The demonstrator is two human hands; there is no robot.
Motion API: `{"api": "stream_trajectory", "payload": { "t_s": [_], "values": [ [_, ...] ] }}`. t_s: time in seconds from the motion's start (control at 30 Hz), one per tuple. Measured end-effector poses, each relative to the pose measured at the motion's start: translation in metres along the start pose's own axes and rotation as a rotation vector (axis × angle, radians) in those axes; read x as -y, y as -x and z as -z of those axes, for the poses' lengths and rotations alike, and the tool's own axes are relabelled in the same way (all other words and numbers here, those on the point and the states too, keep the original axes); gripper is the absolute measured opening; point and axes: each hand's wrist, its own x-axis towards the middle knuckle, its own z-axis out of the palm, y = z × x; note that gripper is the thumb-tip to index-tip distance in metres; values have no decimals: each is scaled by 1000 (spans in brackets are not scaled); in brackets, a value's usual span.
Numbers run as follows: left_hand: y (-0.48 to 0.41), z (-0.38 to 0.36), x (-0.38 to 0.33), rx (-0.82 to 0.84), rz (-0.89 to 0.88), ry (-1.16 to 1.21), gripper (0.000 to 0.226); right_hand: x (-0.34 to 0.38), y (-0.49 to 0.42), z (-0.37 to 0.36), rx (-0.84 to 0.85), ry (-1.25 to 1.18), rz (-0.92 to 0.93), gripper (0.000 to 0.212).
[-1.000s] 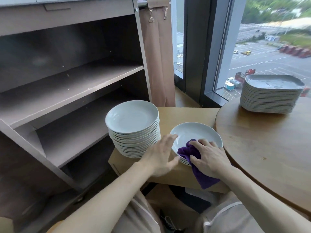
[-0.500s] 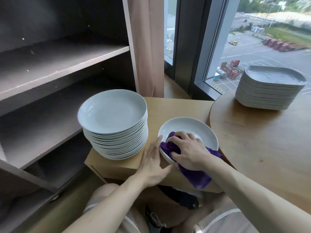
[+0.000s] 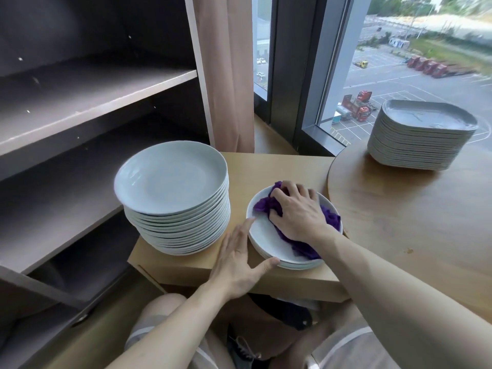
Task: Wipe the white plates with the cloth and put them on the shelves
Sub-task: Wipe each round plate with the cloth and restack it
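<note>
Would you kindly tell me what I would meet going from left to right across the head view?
Shelves → tall stack of round white plates → purple cloth → stack of rounded-square plates.

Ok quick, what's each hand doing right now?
Left hand: open, fingers straight, touching the plate at its rim.
Right hand: fingers curled on the purple cloth, pressing it into the plate.

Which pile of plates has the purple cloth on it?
The low pile under the right hand; the tall pile and the squarish pile are bare.
</note>
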Motion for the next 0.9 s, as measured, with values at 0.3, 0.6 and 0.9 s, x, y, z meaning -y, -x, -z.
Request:
{"api": "stream_trajectory", "payload": {
  "t_s": [0.3, 0.6, 0.9],
  "values": [
    [-1, 3, 0, -30, -22, -3, 99, -28, 28, 23, 137, 4, -157, 37],
    [-3, -3, 2, -68, -25, 1, 96, 6, 68, 30, 201, -132, -121, 49],
    [-2, -7, 3, -82, 2, -55, 82, 29, 43, 13, 219, -256, -15, 17]
  ]
}}
